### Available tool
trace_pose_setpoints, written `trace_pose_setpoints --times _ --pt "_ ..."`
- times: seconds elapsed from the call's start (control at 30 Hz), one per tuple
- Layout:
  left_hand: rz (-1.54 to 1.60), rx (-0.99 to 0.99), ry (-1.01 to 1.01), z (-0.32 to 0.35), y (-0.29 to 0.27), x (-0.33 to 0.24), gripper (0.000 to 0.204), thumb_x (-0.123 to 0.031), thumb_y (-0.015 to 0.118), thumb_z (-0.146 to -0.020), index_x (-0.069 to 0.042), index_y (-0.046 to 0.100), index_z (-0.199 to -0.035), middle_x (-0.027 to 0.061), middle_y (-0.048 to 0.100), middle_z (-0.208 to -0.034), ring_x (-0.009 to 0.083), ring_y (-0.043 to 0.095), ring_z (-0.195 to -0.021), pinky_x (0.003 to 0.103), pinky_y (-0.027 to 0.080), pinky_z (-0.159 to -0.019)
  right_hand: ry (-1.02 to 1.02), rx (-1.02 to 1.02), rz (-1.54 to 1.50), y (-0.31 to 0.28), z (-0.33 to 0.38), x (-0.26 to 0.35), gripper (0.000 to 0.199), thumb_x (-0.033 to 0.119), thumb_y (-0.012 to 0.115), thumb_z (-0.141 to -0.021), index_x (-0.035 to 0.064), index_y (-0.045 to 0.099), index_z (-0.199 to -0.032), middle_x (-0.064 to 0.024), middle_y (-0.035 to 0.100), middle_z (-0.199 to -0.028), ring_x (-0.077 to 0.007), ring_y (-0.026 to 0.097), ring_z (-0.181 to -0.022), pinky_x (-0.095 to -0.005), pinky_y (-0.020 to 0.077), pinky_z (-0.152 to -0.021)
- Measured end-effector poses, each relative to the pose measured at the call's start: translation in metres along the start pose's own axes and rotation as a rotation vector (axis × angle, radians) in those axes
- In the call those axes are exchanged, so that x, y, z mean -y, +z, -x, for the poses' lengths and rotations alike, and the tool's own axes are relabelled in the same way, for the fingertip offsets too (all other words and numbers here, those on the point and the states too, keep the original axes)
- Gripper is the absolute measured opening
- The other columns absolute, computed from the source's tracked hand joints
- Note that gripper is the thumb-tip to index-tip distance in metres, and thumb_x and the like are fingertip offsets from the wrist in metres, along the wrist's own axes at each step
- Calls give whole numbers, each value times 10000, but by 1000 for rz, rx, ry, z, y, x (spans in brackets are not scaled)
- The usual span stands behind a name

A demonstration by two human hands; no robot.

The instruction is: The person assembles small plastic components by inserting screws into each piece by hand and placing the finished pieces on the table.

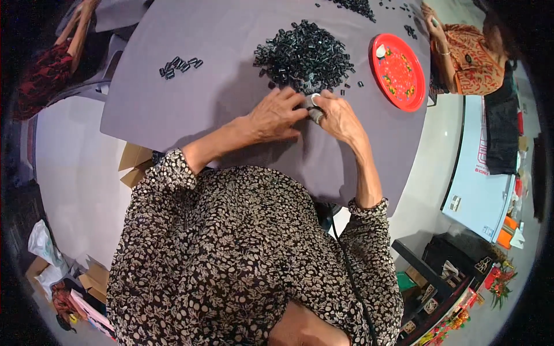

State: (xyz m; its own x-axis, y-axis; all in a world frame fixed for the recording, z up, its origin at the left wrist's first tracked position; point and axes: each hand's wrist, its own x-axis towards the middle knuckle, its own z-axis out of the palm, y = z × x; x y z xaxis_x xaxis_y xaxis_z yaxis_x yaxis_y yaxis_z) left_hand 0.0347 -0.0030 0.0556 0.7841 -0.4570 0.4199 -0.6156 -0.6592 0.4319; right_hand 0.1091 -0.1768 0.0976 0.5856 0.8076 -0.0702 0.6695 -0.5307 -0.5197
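A heap of small, shiny black pieces (304, 55), short and tube-like, lies on the grey-covered table (219, 34). At its near edge my two hands meet. My left hand (276, 115) is closed, its fingers bent toward the right hand; whatever sits between the fingertips is hidden. My right hand (341, 119) is closed too, with a small white thing (315, 100) at its thumb and forefinger, too small to name. A greyish band (316, 115) wraps one of its fingers. Farther left lies a small group of the same black pieces (180, 67).
A red oval tray (376, 75) with a colourful pattern stands right of the heap, holding a small white item. Another black heap (358, 7) lies at the far edge. A person in orange patterned clothing (470, 60) sits at right; another person's red-and-black sleeve (49, 69) shows at left.
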Motion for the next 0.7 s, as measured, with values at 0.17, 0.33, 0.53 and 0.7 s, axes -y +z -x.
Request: trace_pose_setpoints --times 0.17,0.33,0.53,0.7 --pt "-59 4 -135 -11 4 26 326 -151 688 -633 -78 538 -913 77 512 -974 256 489 -899 365 422 -752 68 -142 87 9 -16 -18 195 101 564 -730 22 536 -906 -185 522 -790 -377 531 -747 -439 422 -640" --pt "-108 -103 -135 -15 4 49 229 -97 643 -675 -69 555 -884 74 527 -930 256 503 -866 359 443 -736 94 -275 42 2 -24 -25 278 100 569 -730 38 538 -999 -172 539 -807 -348 538 -750 -422 422 -662" --pt "-118 -190 -186 -14 -6 56 227 -83 647 -686 -53 575 -899 82 529 -911 261 510 -823 343 448 -716 157 -258 13 -12 -15 -29 340 91 587 -725 36 545 -1058 -177 580 -819 -314 566 -750 -379 436 -664" --pt "-38 -87 -257 2 -29 23 265 -164 677 -675 -57 570 -892 91 512 -853 261 495 -811 354 444 -697 201 -155 -84 -7 11 -4 252 134 624 -742 7 565 -951 -175 589 -798 -301 575 -695 -366 447 -632"
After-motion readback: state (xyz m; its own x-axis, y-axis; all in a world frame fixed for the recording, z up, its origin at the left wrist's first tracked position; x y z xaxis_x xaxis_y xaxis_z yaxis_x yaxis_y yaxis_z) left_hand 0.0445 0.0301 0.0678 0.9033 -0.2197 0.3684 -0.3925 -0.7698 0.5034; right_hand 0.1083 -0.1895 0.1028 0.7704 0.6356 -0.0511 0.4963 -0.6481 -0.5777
